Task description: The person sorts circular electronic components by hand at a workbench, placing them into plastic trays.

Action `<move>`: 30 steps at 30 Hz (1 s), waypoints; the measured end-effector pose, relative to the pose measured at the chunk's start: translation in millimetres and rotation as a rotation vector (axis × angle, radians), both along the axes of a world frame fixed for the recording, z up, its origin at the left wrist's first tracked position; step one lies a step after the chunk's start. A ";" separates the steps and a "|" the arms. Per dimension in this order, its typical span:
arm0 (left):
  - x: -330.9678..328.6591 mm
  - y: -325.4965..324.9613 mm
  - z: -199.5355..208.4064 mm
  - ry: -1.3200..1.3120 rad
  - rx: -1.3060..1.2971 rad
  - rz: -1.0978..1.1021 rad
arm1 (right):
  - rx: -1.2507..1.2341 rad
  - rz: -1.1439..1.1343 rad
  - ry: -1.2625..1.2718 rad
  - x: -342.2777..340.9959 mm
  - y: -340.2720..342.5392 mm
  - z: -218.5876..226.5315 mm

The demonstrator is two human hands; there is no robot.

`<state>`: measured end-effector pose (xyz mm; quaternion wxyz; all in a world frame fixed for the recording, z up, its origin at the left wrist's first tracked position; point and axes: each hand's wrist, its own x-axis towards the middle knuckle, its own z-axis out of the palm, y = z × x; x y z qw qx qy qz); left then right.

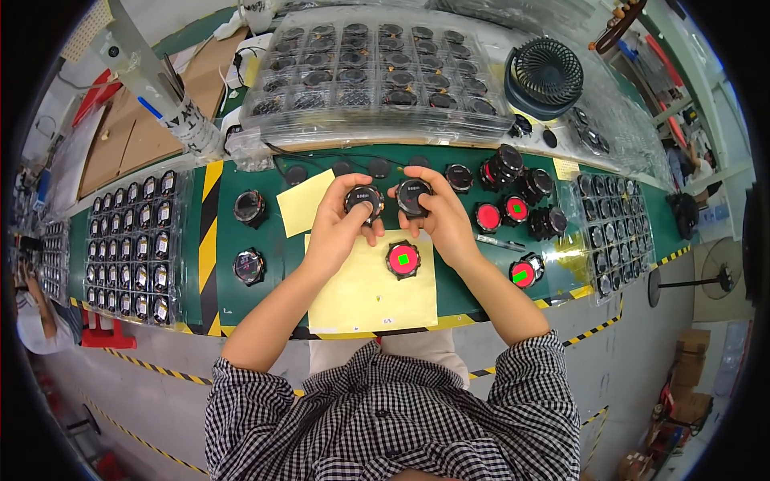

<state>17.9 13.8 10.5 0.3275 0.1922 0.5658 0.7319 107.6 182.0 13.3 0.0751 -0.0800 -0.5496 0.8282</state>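
Observation:
My left hand [338, 222] is closed round a round black watch body [363, 194], with the thumb pressed on its dark face. Another such watch body [412, 191] sits in my right hand [446, 218], gripped between thumb and fingers. Both are held side by side over the green bench, a small gap between them. Below them, on a yellow sheet [353, 301], lies a watch body with a lit red screen and a green square [403, 260]. Two dark watch bodies, one [249, 208] above the other [249, 266], lie left of the sheet.
Several watch bodies [504, 167], some stacked, stand to the right beside two red-lit ones [488, 216]. Clear trays of watch parts flank the bench, left [132, 248] and right [613, 232]. More stacked trays [377, 72] and a small fan [547, 72] stand behind.

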 end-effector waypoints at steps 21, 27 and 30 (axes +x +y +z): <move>3.1 -1.1 3.0 -0.082 0.031 -0.003 | -0.011 -0.018 -0.053 3.4 -6.4 4.4; 6.7 0.9 -1.5 0.081 0.026 0.010 | 0.116 -0.028 -0.024 3.9 -9.6 3.0; 5.3 -1.5 -0.3 0.061 0.011 -0.013 | 0.077 -0.031 -0.012 4.1 -9.6 4.1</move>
